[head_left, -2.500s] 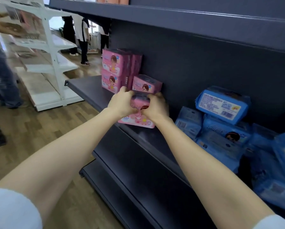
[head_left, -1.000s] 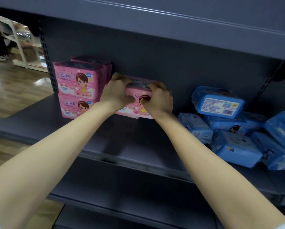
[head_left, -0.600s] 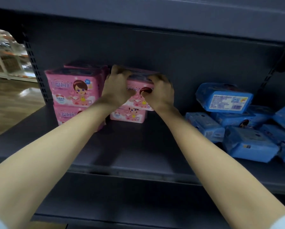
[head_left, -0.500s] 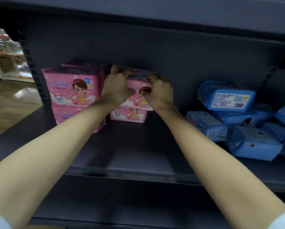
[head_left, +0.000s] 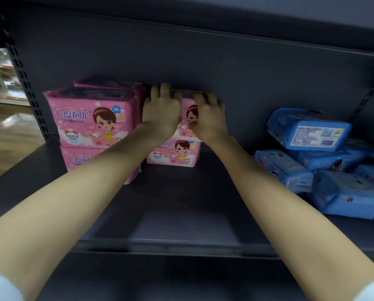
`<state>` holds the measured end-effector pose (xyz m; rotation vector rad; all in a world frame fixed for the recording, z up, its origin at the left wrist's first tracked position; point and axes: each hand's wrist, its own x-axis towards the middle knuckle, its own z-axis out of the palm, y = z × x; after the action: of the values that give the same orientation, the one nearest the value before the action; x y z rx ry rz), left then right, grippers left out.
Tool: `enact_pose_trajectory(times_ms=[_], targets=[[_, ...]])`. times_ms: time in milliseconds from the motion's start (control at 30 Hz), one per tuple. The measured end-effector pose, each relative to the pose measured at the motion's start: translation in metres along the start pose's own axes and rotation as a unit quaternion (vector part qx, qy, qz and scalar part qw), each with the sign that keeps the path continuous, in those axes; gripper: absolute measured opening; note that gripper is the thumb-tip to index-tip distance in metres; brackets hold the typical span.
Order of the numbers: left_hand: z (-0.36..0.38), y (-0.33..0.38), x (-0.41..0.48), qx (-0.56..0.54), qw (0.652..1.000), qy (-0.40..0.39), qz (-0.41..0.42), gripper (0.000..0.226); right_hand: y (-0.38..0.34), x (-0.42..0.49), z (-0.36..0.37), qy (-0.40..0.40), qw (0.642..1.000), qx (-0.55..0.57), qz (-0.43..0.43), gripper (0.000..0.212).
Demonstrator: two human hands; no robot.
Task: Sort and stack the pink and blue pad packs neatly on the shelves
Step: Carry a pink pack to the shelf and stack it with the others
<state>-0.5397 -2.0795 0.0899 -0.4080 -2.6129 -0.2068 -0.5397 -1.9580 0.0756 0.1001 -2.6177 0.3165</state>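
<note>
- Held between the left hand (head_left: 162, 111) and the right hand (head_left: 210, 118), fingers curled over its top edge: the top pink pack (head_left: 189, 114).
- Right under both hands, touching that pack: the bottom pink pack (head_left: 175, 153), lying flat on the dark shelf (head_left: 181, 213).
- Just left of the left hand: a stack of pink packs (head_left: 90, 118), two high.
- Well off to the right of the right hand: a messy heap of blue packs (head_left: 311, 131).

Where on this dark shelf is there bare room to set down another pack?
Free: the dark grey metal shelf between the two-high pink plastic pad packs and the jumbled heap of blue plastic pad packs, plus its front strip. Crowded: the left rear with pink stacks, the right with the blue heap.
</note>
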Motion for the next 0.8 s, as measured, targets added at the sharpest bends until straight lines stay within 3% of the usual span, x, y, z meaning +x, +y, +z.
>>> enact_pose_trajectory(times_ms=[267,800], targets=[[0.007,-0.010,0.018,0.091,0.996,0.007,0.005,0.048,-0.005,0.022,0.023,0.020,1.000,-0.009,0.000,0.064],[0.018,-0.016,0.027,0.062,0.998,-0.002,0.011,0.052,-0.006,0.030,0.031,0.048,0.998,0.028,0.017,0.065]])
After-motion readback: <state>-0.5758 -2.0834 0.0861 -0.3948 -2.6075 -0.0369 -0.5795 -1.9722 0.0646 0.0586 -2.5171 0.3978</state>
